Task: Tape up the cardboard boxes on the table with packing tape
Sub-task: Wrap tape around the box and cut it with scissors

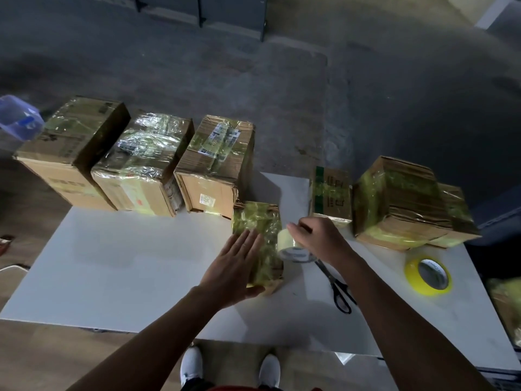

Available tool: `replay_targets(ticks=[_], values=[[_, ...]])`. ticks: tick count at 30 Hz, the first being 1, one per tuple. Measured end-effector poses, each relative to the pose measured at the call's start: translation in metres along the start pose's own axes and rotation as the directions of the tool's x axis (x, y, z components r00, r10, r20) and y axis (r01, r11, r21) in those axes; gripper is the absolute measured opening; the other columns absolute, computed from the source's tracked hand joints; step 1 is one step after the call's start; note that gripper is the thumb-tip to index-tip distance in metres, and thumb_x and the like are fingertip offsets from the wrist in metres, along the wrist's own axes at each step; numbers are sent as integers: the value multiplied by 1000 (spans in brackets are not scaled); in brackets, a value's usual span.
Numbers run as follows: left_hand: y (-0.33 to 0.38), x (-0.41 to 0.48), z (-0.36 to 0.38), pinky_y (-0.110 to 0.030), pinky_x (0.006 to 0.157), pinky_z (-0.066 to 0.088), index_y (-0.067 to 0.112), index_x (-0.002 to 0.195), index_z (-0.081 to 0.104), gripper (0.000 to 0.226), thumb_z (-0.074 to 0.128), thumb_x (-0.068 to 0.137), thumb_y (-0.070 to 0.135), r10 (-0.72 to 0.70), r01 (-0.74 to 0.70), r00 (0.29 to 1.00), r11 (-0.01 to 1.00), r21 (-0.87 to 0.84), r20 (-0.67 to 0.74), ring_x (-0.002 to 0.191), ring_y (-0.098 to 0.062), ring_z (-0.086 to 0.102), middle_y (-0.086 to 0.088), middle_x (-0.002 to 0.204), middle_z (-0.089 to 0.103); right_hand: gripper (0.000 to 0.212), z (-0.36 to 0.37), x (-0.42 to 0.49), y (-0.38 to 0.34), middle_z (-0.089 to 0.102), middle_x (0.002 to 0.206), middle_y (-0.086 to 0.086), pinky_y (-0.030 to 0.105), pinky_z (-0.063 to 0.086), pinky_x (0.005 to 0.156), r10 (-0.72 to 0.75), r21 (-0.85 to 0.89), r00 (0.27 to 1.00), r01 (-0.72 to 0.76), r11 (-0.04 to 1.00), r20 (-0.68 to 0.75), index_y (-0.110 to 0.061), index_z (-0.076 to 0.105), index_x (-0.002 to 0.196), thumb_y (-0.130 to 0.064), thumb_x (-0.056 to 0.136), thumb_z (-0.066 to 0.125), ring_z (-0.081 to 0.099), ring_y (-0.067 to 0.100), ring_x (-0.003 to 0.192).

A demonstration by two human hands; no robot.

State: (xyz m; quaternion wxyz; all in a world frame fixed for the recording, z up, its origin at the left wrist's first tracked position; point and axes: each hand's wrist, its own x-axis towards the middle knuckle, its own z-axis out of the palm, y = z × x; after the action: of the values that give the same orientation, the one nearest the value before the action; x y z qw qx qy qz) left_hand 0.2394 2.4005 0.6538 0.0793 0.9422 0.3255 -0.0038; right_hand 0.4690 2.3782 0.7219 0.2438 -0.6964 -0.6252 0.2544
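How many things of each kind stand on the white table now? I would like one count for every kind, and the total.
Cardboard boxes: 7
Tape rolls: 2, the pale tape roll in the right hand, the yellow tape roll lying flat
Scissors: 1
Total: 10

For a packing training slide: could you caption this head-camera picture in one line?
The left hand rests on a small taped box while the right hand holds a tape roll beside it.
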Motion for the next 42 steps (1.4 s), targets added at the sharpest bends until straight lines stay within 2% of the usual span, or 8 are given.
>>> replay_targets(ticks=[11,16,22,26,30,34,39,42], values=[[-4,-2,-5,-49,121,6,21,155,0,100,46,83,72,29,-34,997,998,61,73,147,-35,-6,-18,160,0,48,9,0,29,23,48,1,28,24,52,-17,-370,998,36,928,53,-15,28,52,-28,89,56,25,19,48],[14,6,-18,-53,119,5,12,154,1,100,51,86,64,-13,-8,989,990,141,147,147,-40,-5,-21,160,-2,44,35,-3,41,36,53,0,29,29,55,117,-376,990,-78,923,84,-14,38,58,-39,93,49,42,21,57],[58,31,-39,-49,98,44,7,152,5,87,58,91,39,-66,16,979,969,247,194,132,-45,31,-26,154,13,34,47,-1,42,49,63,0,30,31,59,125,-391,985,-69,918,120,-16,47,69,-38,94,44,49,21,63],[59,39,-47,-44,81,55,14,150,10,88,67,86,37,-76,25,970,976,218,231,119,-42,43,-23,143,28,30,55,0,48,56,68,-1,29,27,54,211,-340,965,-149,929,153,-22,42,66,-36,92,45,53,22,68],[49,45,-55,-39,84,53,26,150,16,88,68,83,48,-2,-52,963,980,194,270,124,-40,41,-17,144,26,38,51,-7,60,54,66,-5,26,35,53,338,-4,918,-345,939,208,-25,49,68,-49,96,39,53,11,63],[49,46,-55,-37,84,49,22,143,37,71,65,84,49,57,-124,964,961,247,258,120,-38,45,-16,144,29,44,45,-12,61,47,64,-5,26,32,55,276,-8,938,-281,960,211,-24,44,66,-54,97,38,47,8,60],[29,29,-50,-43,83,56,24,147,31,79,68,81,49,92,-115,981,985,132,169,125,-40,42,-7,158,11,48,35,-12,51,35,54,-7,23,27,52,224,106,967,-237,966,118,-22,35,57,-53,92,48,35,7,51],[12,8,-50,-40,70,58,18,140,46,79,75,74,51,106,-107,993,994,8,45,110,-36,54,-5,157,28,48,30,-7,35,31,49,-9,19,24,46,145,227,989,-142,963,5,-24,33,53,-56,85,50,30,5,48]])
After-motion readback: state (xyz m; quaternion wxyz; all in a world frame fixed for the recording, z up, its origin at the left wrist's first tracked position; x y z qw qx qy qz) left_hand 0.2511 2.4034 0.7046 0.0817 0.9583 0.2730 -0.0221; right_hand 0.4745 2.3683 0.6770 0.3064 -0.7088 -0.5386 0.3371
